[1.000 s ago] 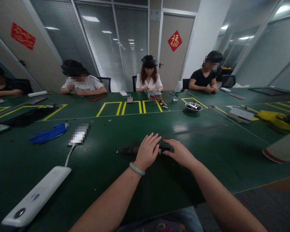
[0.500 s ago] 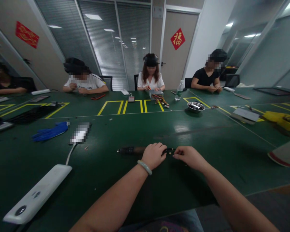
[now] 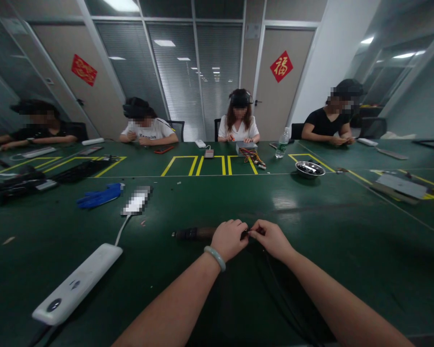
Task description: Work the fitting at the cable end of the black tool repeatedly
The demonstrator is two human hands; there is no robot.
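Right hand point(image 3: 271, 240): moved closer to left hand point(image 3: 230, 238), pinching small dark part point(image 3: 245, 233) at tail of electric screwdriver point(image 3: 198, 233). Left hand: gripping screwdriver, tip toward nine o'clock. Black cable point(image 3: 279, 285): trails toward five o'clock. Progress: whether joined, fingers hide.

The tool point(image 3: 195, 234) is brown and black (the table point(image 3: 166, 284) green).

Right hand point(image 3: 273, 241) now closer to the left hand point(image 3: 231, 241), a black cable point(image 3: 273, 274) newly in view below.
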